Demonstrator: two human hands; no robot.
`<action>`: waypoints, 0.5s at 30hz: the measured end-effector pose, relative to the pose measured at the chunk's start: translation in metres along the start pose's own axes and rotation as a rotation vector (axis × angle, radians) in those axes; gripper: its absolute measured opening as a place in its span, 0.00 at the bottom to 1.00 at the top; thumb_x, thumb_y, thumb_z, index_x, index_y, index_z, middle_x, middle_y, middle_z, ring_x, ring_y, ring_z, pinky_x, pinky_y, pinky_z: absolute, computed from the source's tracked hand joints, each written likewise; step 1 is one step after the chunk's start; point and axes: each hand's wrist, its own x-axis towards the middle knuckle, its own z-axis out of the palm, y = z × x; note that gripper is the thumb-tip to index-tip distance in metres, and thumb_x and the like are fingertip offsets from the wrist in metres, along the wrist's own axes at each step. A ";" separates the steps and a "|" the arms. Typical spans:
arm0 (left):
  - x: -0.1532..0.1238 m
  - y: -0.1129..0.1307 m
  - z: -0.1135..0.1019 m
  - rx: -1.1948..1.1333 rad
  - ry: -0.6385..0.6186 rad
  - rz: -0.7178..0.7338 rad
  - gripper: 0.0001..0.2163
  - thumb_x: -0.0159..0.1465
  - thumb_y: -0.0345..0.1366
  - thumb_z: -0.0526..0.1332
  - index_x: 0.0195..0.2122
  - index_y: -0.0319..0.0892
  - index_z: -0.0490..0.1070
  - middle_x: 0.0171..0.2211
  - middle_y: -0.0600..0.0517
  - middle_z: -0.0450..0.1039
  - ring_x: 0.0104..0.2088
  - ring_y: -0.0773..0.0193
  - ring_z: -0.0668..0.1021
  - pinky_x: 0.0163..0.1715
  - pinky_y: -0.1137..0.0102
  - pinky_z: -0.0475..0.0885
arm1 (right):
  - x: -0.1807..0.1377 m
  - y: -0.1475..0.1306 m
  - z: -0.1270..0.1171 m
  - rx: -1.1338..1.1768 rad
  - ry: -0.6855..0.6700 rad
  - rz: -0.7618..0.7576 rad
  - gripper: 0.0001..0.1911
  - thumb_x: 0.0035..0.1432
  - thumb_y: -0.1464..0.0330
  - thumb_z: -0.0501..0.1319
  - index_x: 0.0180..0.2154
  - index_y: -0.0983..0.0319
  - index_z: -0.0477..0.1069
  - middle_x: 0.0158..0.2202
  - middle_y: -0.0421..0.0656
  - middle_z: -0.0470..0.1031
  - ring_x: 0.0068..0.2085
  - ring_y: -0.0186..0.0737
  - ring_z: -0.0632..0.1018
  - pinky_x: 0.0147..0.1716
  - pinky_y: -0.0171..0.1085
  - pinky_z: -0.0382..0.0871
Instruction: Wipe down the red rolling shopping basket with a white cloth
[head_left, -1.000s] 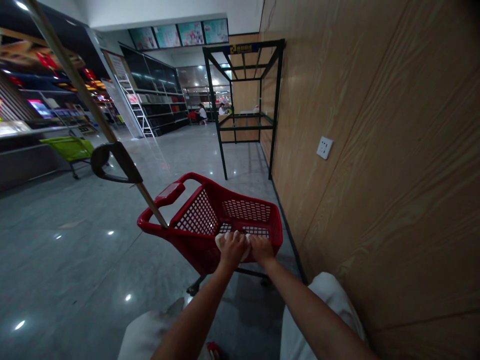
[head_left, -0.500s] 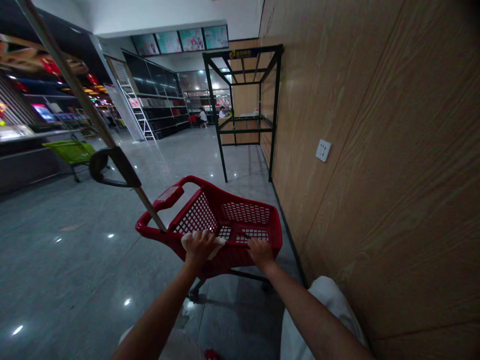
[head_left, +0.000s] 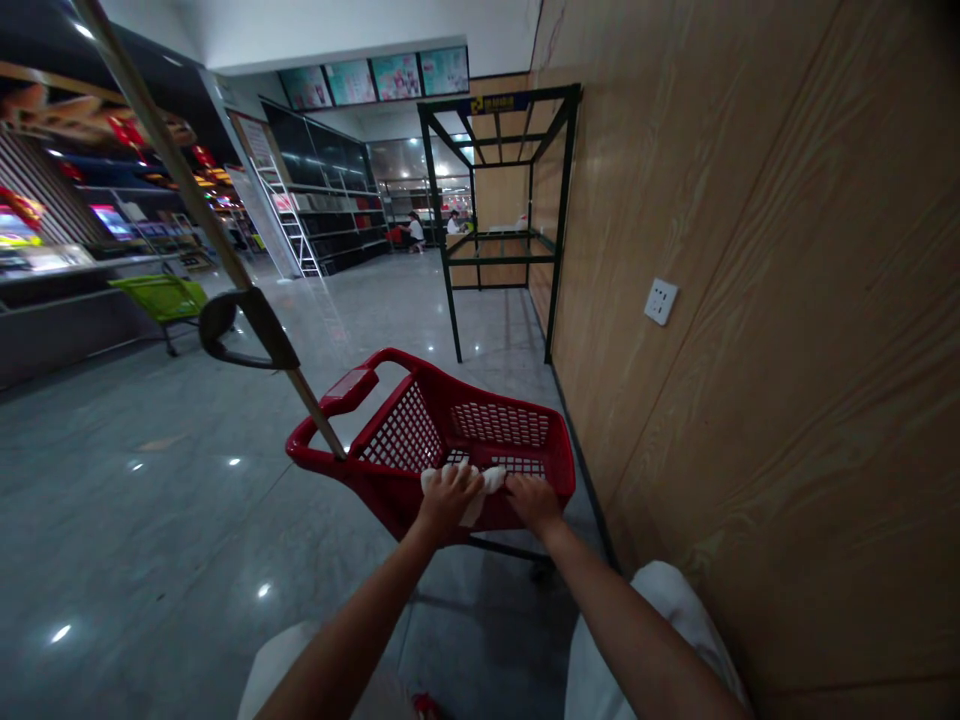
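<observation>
The left hand (head_left: 450,492) has a white cloth (head_left: 493,478) on the near top edge of the red cart (head_left: 435,415). Its grip is bent shut over the cloth. The right hand (head_left: 534,500) lies on that edge, just beside the cloth; I can't tell if its grip is tight. It looks like wiping. Next calls for sliding the cloth along the edge.

The person's left hand (head_left: 450,495) and right hand (head_left: 531,500) are bare, and so are both forearms (head_left: 615,625) down to the lower edge of the view. Plain, loose-looking trousers (head_left: 667,595), white to light grey, cover the legs and rounded knees. Some red footwear (head_left: 426,706) shows at the bottom, too little to tell its kind.
</observation>
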 end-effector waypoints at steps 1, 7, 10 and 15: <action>-0.004 -0.009 -0.002 0.015 0.015 -0.016 0.18 0.63 0.34 0.53 0.55 0.52 0.63 0.57 0.46 0.63 0.46 0.52 0.68 0.42 0.56 0.63 | 0.002 0.006 -0.001 0.000 -0.008 -0.009 0.10 0.62 0.65 0.55 0.42 0.60 0.70 0.39 0.45 0.75 0.40 0.41 0.75 0.37 0.36 0.63; -0.022 -0.060 -0.032 0.094 0.077 -0.027 0.23 0.63 0.32 0.52 0.60 0.51 0.58 0.63 0.47 0.55 0.51 0.52 0.66 0.45 0.57 0.63 | 0.019 0.050 -0.008 -0.087 -0.074 -0.004 0.11 0.61 0.67 0.54 0.45 0.62 0.69 0.43 0.48 0.73 0.44 0.41 0.73 0.45 0.38 0.62; -0.034 -0.079 -0.054 0.155 0.127 -0.027 0.24 0.64 0.31 0.50 0.62 0.50 0.55 0.64 0.47 0.53 0.53 0.52 0.64 0.47 0.55 0.62 | 0.025 0.071 -0.016 -0.156 -0.090 0.045 0.15 0.63 0.68 0.50 0.49 0.63 0.67 0.47 0.50 0.72 0.48 0.44 0.71 0.56 0.45 0.53; -0.054 -0.112 -0.079 0.174 0.166 0.042 0.24 0.63 0.30 0.52 0.61 0.51 0.57 0.62 0.47 0.57 0.54 0.53 0.65 0.51 0.56 0.61 | 0.034 0.093 -0.027 -0.229 -0.200 0.227 0.23 0.61 0.68 0.51 0.57 0.65 0.61 0.58 0.55 0.63 0.62 0.52 0.59 0.60 0.53 0.38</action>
